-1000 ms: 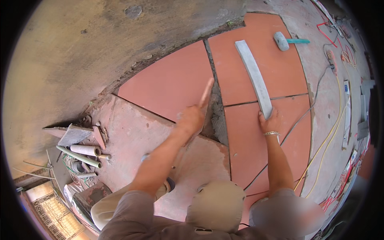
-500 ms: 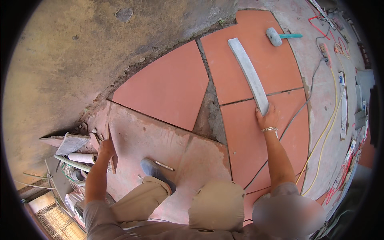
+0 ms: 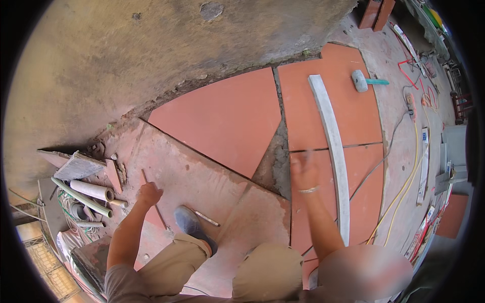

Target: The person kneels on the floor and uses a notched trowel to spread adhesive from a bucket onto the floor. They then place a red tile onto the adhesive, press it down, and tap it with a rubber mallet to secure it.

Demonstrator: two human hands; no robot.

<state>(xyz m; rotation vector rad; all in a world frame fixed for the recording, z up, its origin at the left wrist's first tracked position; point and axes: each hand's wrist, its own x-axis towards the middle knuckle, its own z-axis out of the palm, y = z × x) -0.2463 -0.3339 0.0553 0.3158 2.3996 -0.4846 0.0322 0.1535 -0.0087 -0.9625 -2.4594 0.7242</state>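
My left hand [image 3: 149, 192] is closed on a thin red tile piece [image 3: 156, 217], low over the concrete floor [image 3: 202, 161] at lower left. My right hand [image 3: 305, 170], smeared by motion, is left of a long pale straight bar [image 3: 331, 141] that lies across two red tiles [image 3: 328, 93]; its fingers are unclear. A large red tile [image 3: 217, 121] lies between the wall and a narrow mortar-filled gap [image 3: 275, 161]. A mallet [image 3: 360, 81] with a teal handle rests on the upper right tile. A thin pale stick [image 3: 204, 217] is beside my shoe.
A stained wall [image 3: 126, 55] runs along the upper left. Pipes [image 3: 91, 194], broken slabs [image 3: 78, 169] and coiled cable [image 3: 86, 230] are piled at left. Electric cords [image 3: 411, 177], a power strip [image 3: 410, 106] and long boxes [image 3: 422, 166] lie along the right.
My left hand went from pointing over the large tile to gripping the piece at lower left. My right hand has let go of the bar and moved left off it. The view has shifted.
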